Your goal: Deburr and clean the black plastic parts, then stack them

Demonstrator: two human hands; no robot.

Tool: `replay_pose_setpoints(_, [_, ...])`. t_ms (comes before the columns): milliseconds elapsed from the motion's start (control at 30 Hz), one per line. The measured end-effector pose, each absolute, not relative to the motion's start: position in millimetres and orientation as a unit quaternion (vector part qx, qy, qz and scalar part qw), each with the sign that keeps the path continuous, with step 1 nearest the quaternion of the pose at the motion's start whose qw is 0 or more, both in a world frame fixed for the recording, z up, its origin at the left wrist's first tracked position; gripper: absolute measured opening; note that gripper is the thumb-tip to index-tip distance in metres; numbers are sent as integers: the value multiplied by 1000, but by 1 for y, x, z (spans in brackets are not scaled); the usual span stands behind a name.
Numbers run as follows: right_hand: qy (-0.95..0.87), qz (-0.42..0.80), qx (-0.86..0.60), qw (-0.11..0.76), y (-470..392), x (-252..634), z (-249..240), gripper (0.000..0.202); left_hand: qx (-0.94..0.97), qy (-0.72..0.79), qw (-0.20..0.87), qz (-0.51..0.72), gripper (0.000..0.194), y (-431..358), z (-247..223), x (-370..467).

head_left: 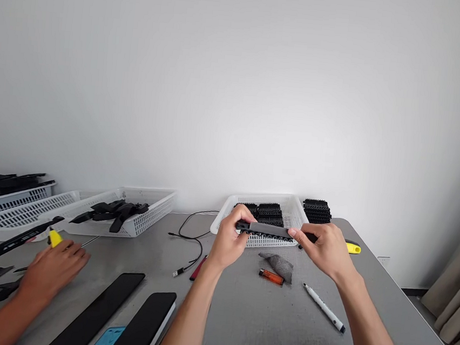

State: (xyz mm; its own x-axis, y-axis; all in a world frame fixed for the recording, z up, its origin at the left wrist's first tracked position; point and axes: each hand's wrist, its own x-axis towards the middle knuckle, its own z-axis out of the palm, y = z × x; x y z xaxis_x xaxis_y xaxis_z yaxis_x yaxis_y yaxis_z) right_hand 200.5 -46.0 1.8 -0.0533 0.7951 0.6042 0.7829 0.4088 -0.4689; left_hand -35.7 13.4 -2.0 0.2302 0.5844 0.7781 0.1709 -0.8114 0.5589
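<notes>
My left hand is closed around the end of a narrow black toothed plastic strip, held up in front of the white basket. My right hand grips what looks like a flat grey file, its thumb pressed on the blade. The file lies along the top of the strip and hides most of it. Past the right hand, the yellow handle end sticks out. Below the hands, a crumpled grey cloth scrap, an orange lighter and a white marker lie on the table.
Black toothed parts fill part of the white basket; another stack stands beside it. Left are a black cable, baskets of black parts and two long black-topped slabs. A co-worker's hand holds a yellow tool.
</notes>
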Motion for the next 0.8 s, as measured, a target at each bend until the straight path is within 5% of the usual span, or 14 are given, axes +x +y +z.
replay_pose_setpoints(200, [-713,25,-561,420,-42,221,3,62,729,247,223,599,12,17,-1,-39])
replay_pose_setpoints(400, [-651,113,-611,436,-33,237,-5,58,671,336,259,608,23,15,4,-39])
replay_pose_setpoints(600, [-673,160,-619,372,-23,241,-20,20,610,363,303,636,34,12,9,-35])
replay_pose_setpoints(800, [-691,146,-641,301,-8,238,-69,11,603,388,297,630,37,18,5,-39])
